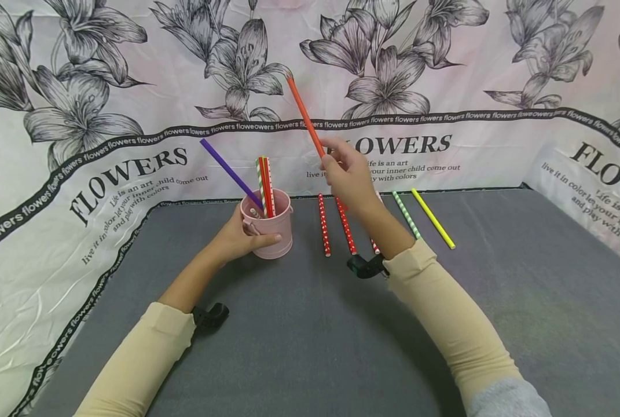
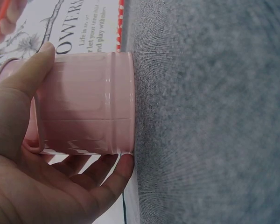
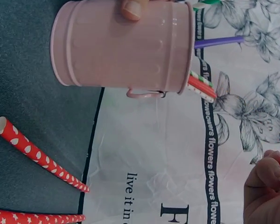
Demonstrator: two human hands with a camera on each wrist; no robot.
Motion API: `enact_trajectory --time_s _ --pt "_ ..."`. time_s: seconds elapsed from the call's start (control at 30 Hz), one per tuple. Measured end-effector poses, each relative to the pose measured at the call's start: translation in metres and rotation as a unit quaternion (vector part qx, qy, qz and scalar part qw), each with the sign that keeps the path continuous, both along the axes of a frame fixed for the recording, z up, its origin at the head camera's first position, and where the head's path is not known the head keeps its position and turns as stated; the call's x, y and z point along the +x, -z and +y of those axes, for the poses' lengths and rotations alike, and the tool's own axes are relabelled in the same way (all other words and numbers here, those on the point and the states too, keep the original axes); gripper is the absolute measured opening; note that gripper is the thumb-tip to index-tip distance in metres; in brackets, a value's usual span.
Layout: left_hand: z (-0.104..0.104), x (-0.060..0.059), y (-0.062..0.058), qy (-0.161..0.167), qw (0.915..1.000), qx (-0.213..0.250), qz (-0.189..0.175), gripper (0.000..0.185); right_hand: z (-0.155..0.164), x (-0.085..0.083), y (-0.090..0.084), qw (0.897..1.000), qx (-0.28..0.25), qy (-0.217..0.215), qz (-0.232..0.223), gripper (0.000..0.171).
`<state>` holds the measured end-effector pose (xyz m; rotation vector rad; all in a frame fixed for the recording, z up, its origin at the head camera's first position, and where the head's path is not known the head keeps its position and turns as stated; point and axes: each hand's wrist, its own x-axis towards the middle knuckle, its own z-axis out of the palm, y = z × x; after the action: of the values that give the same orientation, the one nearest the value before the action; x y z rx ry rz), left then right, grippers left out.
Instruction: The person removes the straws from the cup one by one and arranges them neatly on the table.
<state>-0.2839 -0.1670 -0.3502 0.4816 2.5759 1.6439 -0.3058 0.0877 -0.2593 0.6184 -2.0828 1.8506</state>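
A small pink bucket (image 1: 281,240) stands on the table, with the left hand (image 1: 239,234) gripping its side; the thumb lies across the front and the fingers curl behind, as the left wrist view shows. Inside it stand a purple paper straw (image 1: 228,171) leaning left and several red, green-striped and dotted straws (image 1: 266,185). To the right of the bucket and above the table, the right hand (image 1: 348,176) pinches an orange straw (image 1: 304,113) near its lower end. Its upper end tilts left. In the right wrist view, only part of the right hand (image 3: 266,186) shows.
Right of the bucket lie a red dotted straw (image 1: 324,226), a red star-patterned straw (image 1: 347,231), a red-and-white straw (image 1: 375,247) partly behind the right arm, a green-striped straw (image 1: 406,215) and a yellow straw (image 1: 433,219). A flower-printed cloth (image 1: 268,145) rises behind the grey table (image 1: 299,336).
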Motion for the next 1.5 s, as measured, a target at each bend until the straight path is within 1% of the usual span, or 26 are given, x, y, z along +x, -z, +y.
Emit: enact_trajectory --time_s 0.17,0.27,0.4,0.57,0.7,0.8,0.9,0.97,1.03,1.13,1.33,1.5 --pt "0.000 0.000 0.000 -0.001 1.0000 -0.003 -0.001 0.107 0.011 0.002 0.001 0.998 -0.005 -0.004 -0.056 0.034" --pt "-0.001 0.000 0.001 -0.006 1.0000 -0.006 -0.006 0.107 0.017 0.002 0.003 0.997 0.008 0.002 -0.078 0.033" --pt "-0.002 0.000 0.001 -0.006 1.0000 -0.005 -0.004 0.106 0.028 0.001 0.005 0.995 0.030 0.008 -0.098 0.032" --pt "-0.001 0.001 0.001 0.005 1.0000 0.004 0.004 0.102 0.045 0.005 0.010 0.991 0.062 0.004 -0.115 0.032" --pt "0.000 0.002 0.002 0.005 1.0000 0.004 0.004 0.101 0.060 0.006 0.013 0.986 0.117 0.024 -0.114 0.034" --pt "0.000 0.002 0.001 0.004 1.0000 0.003 0.001 0.101 0.070 0.007 0.014 0.981 0.139 0.036 -0.128 0.037" --pt "0.000 0.002 0.000 0.002 1.0000 0.000 -0.001 0.102 0.082 0.008 0.016 0.980 0.130 0.032 -0.150 0.037" --pt "0.000 0.001 0.000 0.003 1.0000 -0.001 -0.001 0.102 0.090 0.008 0.017 0.978 0.137 0.033 -0.153 0.037" --pt "0.000 -0.001 0.000 0.007 1.0000 0.000 0.003 0.101 0.099 0.007 0.018 0.976 0.149 0.037 -0.156 0.036" --pt "0.000 -0.003 0.002 0.015 0.9998 0.004 0.010 0.099 0.113 0.009 0.017 0.968 0.184 0.048 -0.162 0.036" --pt "0.000 -0.003 0.003 0.017 0.9997 0.009 0.012 0.097 0.140 0.008 0.014 0.960 0.202 0.048 -0.190 0.038" --pt "0.000 -0.003 0.001 0.015 0.9998 0.009 0.011 0.097 0.164 0.007 0.009 0.948 0.238 0.060 -0.200 0.037"
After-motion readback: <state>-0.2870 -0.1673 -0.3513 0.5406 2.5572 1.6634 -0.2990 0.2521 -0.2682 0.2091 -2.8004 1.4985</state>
